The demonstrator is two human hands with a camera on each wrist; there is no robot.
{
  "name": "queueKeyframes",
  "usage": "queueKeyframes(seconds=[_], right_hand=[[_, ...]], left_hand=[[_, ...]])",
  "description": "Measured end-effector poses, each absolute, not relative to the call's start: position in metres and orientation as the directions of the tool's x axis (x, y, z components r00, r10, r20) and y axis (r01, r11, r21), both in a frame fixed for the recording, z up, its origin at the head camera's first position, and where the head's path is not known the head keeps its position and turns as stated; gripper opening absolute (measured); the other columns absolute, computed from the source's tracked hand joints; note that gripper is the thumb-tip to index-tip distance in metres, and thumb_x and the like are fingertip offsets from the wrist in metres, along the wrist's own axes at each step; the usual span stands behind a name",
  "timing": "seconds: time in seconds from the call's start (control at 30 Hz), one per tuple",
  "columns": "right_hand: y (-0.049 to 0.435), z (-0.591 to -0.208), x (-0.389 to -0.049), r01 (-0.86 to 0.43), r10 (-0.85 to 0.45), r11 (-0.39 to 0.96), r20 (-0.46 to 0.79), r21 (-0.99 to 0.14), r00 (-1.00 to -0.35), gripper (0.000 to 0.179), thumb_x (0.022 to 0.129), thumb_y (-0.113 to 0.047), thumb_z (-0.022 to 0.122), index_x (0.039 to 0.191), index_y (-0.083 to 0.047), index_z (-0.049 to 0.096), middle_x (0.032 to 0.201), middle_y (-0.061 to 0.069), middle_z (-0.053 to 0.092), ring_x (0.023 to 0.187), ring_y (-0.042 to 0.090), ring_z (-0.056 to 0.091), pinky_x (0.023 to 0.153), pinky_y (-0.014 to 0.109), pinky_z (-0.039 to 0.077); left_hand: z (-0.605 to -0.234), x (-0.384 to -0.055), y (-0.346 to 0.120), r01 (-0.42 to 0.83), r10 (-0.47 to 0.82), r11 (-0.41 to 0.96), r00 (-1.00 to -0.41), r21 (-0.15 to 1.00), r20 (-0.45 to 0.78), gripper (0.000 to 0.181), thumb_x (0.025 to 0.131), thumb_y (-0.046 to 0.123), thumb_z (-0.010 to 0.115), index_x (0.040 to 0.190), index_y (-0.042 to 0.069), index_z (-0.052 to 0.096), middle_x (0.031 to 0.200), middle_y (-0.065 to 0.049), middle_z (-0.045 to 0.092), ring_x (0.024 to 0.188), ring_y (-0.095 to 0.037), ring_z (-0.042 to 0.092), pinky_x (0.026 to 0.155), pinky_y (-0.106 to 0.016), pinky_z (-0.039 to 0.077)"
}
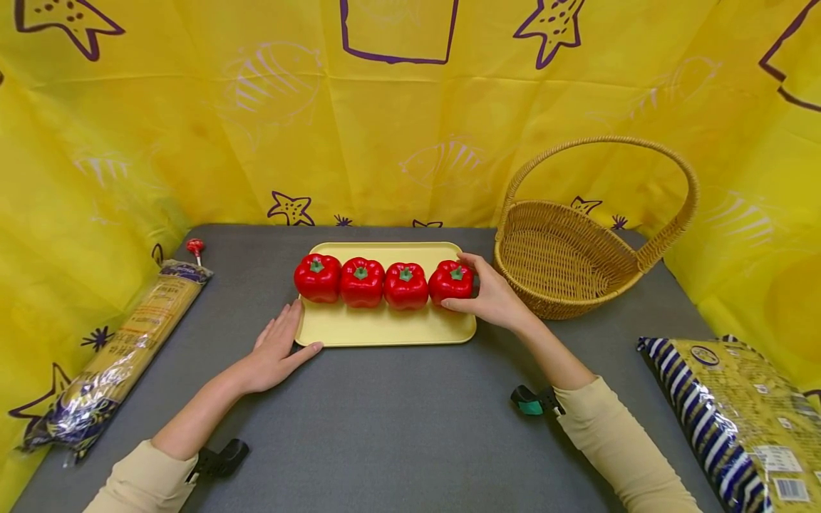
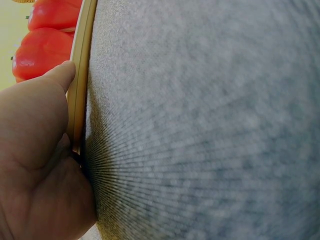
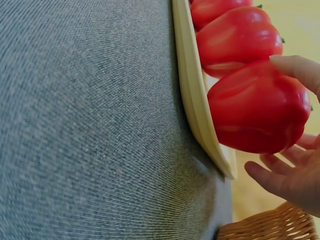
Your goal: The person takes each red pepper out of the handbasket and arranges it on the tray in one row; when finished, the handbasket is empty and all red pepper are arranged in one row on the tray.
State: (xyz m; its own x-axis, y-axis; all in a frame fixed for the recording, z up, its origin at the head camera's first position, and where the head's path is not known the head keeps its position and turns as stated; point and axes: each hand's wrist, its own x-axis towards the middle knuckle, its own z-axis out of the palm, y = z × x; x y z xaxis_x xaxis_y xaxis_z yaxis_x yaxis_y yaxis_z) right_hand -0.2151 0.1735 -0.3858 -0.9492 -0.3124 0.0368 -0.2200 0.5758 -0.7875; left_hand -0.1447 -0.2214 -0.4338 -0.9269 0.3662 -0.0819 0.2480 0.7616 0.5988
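A pale yellow rectangular tray (image 1: 385, 329) lies on the grey table and bears several red bell peppers (image 1: 362, 283) in a row, green stems up. My right hand (image 1: 490, 296) is round the rightmost bell pepper (image 1: 451, 280), thumb at its front and fingers at its far right side. In the right wrist view, the thumb touches that bell pepper (image 3: 260, 110), and some fingers stand a little apart from it. At the tray's front left corner, my left hand (image 1: 272, 356) lies with fingers extended along the left edge and thumb on the front rim (image 2: 80, 90).
A wicker basket (image 1: 532, 296) with a tall handle stands right of the tray. On the left lie a long pasta packet (image 1: 131, 342) and a red lollipop (image 1: 195, 247). A striped yellow bag (image 1: 731, 413) lies at right. Yellow printed cloth (image 1: 385, 157) hangs around the table.
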Motion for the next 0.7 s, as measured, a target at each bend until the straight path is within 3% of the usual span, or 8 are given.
queueKeyframes(seconds=[0.27, 0.4, 0.57, 0.63, 0.7], right_hand=[[0.173, -0.377, -0.209, -0.248, -0.314, 0.555, 0.076, -0.794, -0.946, 0.092, 0.077, -0.028, 0.084, 0.148, -0.003, 0.032, 0.145, 0.017, 0.041, 0.123, 0.035, 0.05, 0.102, 0.048, 0.042], [0.174, -0.371, -0.204, -0.275, -0.314, 0.542, 0.113, -0.794, -0.943, 0.09, 0.079, -0.027, 0.083, 0.149, -0.003, 0.031, 0.146, 0.017, 0.039, 0.13, 0.035, 0.044, 0.105, 0.051, 0.038], [0.179, -0.365, -0.197, -0.319, -0.275, 0.524, 0.197, -0.79, -0.941, 0.079, 0.084, -0.03, 0.079, 0.147, -0.008, 0.037, 0.147, 0.01, 0.04, 0.135, 0.028, 0.04, 0.105, 0.047, 0.039], [0.183, -0.362, -0.196, -0.356, -0.237, 0.513, 0.269, -0.781, -0.933, 0.07, 0.086, -0.028, 0.077, 0.144, -0.01, 0.042, 0.144, 0.009, 0.045, 0.132, 0.027, 0.044, 0.102, 0.045, 0.043], [0.19, -0.36, -0.196, -0.399, -0.178, 0.506, 0.359, -0.765, -0.916, 0.06, 0.087, -0.025, 0.075, 0.139, -0.01, 0.05, 0.139, 0.009, 0.051, 0.127, 0.026, 0.048, 0.099, 0.046, 0.045]], left_hand=[[-0.435, -0.144, -0.221, 0.255, 0.364, 0.753, -0.929, 0.606, -0.061, 0.09, 0.099, 0.046, 0.051, 0.154, -0.004, -0.001, 0.16, -0.025, 0.003, 0.145, -0.044, -0.001, 0.11, -0.063, 0.002], [-0.433, -0.145, -0.221, 0.241, 0.364, 0.764, -0.927, 0.598, -0.091, 0.091, 0.1, 0.047, 0.05, 0.154, -0.004, -0.002, 0.16, -0.024, 0.0, 0.146, -0.043, -0.003, 0.111, -0.063, 0.001], [-0.431, -0.145, -0.224, 0.196, 0.322, 0.765, -0.941, 0.614, -0.1, 0.1, 0.097, 0.047, 0.055, 0.152, -0.003, -0.011, 0.158, -0.024, -0.016, 0.145, -0.044, -0.01, 0.108, -0.068, 0.002], [-0.429, -0.146, -0.223, 0.166, 0.259, 0.749, -0.964, 0.641, -0.054, 0.106, 0.094, 0.048, 0.059, 0.152, 0.003, -0.017, 0.157, -0.02, -0.025, 0.144, -0.043, -0.014, 0.106, -0.071, 0.004], [-0.423, -0.146, -0.221, 0.178, 0.169, 0.713, -0.982, 0.678, 0.08, 0.107, 0.092, 0.044, 0.065, 0.155, 0.008, -0.014, 0.159, -0.013, -0.024, 0.145, -0.041, -0.012, 0.107, -0.071, 0.005]])
